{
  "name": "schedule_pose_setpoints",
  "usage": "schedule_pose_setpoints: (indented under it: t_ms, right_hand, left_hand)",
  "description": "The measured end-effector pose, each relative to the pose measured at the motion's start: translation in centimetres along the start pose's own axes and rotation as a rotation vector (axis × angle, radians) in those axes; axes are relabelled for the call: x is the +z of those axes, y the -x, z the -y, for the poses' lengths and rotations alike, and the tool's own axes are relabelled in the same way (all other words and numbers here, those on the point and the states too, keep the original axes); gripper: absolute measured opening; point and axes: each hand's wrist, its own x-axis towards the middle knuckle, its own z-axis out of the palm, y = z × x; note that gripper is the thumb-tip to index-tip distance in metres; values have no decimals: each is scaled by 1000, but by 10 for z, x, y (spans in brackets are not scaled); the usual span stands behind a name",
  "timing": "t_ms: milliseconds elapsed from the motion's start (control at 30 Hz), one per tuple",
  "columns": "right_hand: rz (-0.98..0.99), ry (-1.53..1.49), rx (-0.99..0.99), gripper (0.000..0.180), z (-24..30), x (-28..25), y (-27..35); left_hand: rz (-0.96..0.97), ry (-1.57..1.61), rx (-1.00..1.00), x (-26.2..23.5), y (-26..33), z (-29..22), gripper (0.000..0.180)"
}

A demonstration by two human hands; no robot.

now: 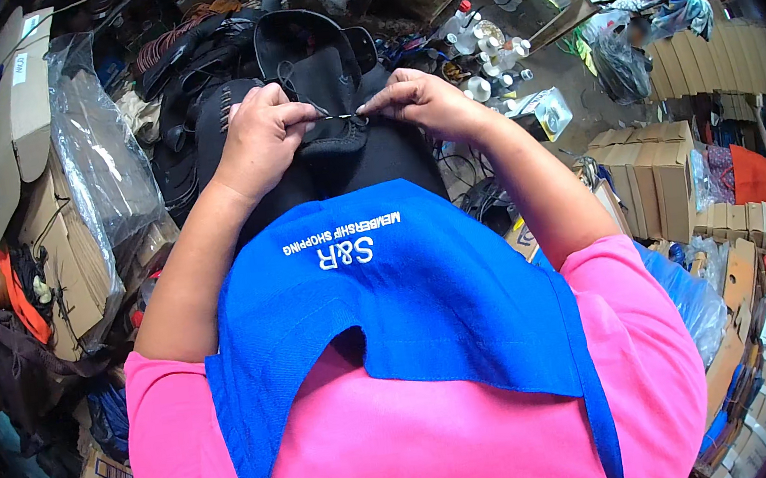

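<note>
A black shoe upper (316, 67) lies on my lap, its opening pointing away from me. My left hand (260, 140) pinches a thin needle (343, 117) at the shoe's near edge. My right hand (419, 101) pinches the other end of the needle, fingertips almost meeting those of the left. A black thread runs along the stitched edge under both hands. I wear a blue apron (408, 293) over a pink shirt (406, 444).
Several black shoe parts (195, 81) are piled at the upper left. Flat cardboard in a plastic bag (92, 168) stands to the left. Small white bottles (484, 48) and a tin (543, 112) sit on the floor ahead. Stacked cardboard boxes (660, 179) fill the right side.
</note>
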Motion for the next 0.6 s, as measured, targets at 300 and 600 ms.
schedule_pose_setpoints:
  t_ms: [300, 600]
  right_hand:
    - [89, -63, 38, 27, -1, -8, -8]
    - [110, -56, 11, 26, -1, -10, -9]
  left_hand:
    - [49, -44, -28, 2, -2, 2, 20]
    - [46, -58, -12, 2, -3, 3, 20]
